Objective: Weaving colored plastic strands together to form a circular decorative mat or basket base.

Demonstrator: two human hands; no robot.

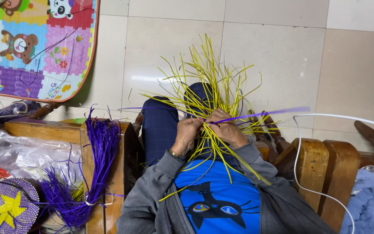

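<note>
Yellow strips (208,93) fan out, gripped by left hand (187,134) and right hand (227,129).

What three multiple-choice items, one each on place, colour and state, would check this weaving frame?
1. Where does the tied bundle of purple strips lie?
A. On the wooden armrest at the person's left
B. On the tiled floor
C. On the play mat

2. What colour is the single strip running out to the right from the hands?
A. Yellow
B. Purple
C. White

3. How do the left hand and right hand stand?
A. Both resting open on the knees
B. One raised away from the work
C. Both closed on the yellow strips over the lap

Answers: 1 A, the bundle drapes over the wooden armrest, beside the woven purple fan with a yellow star. 2 B, it is purple against the pale tiles. 3 C, both hands pinch the strips where they cross.
</note>
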